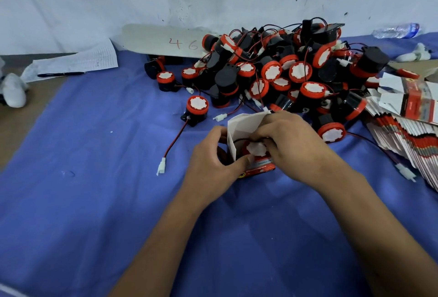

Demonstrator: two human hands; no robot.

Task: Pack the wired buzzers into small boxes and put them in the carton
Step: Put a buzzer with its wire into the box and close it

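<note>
Right now a buzzer (256, 148) sits face-up in the mouth of the small box (257, 166) on the blue cloth (94, 202), just before the heap of loose buzzers (284, 71); best to coil its wire in first, then fold the white flaps. The left hand (213, 164) curls round the box, thumb on its front; the right hand (288, 140) arches over, fingertips apparently pinching the wire, though they hide it.
</note>
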